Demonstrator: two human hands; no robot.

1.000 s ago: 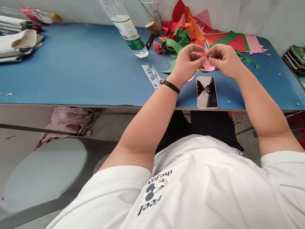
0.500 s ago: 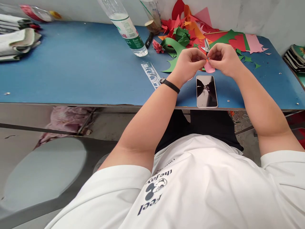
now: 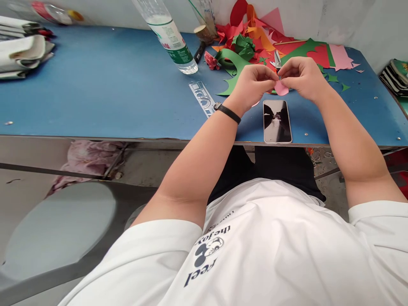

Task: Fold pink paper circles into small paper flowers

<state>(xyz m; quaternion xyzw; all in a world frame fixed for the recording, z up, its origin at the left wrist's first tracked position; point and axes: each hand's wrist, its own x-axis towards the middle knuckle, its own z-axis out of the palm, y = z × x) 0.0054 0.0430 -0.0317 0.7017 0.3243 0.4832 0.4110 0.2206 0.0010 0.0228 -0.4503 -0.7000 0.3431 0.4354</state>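
Observation:
My left hand (image 3: 256, 82) and my right hand (image 3: 302, 78) meet fingertip to fingertip above the blue table, both closed in a pinch. Whatever lies between the fingertips is too small to make out. Just beneath the fingers shows a pink piece of paper (image 3: 281, 89); I cannot tell if it is held or lies on the table. Scissors (image 3: 277, 59) lie right behind the hands, blades pointing away. A phone (image 3: 277, 122) with a dark, reflecting screen rests on the table in front of them.
Red, orange, green and pink paper scraps (image 3: 251, 32) pile up against the wall. A clear stencil ruler (image 3: 202, 98) lies left of my wrist. Behind it stands a water bottle (image 3: 174, 40), near a red paper flower (image 3: 211, 60). A grey stool (image 3: 60, 229) is at lower left.
My right hand has shifted very slightly to the right, its fingertips a little apart from the left ones. Otherwise the pinching pose and the things on the table look the same.

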